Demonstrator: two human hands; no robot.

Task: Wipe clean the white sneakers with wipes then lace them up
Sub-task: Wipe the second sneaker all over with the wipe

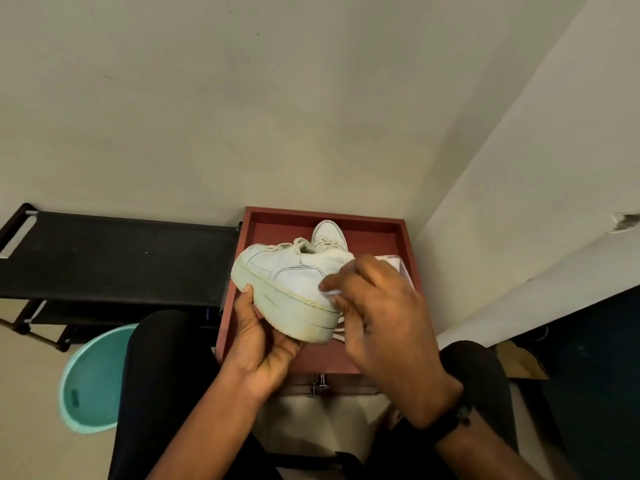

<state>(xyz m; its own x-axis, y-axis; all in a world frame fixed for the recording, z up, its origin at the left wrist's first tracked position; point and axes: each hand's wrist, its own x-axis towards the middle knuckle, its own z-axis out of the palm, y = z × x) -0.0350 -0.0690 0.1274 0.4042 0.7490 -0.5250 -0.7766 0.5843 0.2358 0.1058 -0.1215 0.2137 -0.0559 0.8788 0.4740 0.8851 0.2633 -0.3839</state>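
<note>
Corner of plain pale walls; red rimmed worktop (408, 244) at frame centre. Two white sneakers counted. Left hand (266, 344) grasps the thick-soled sneaker (291, 289) from beneath, raised over the worktop. Right hand (377, 313) pinches one white wipe (330, 292) against its side. Second sneaker (329, 235) lies behind, near the far rim.
</note>
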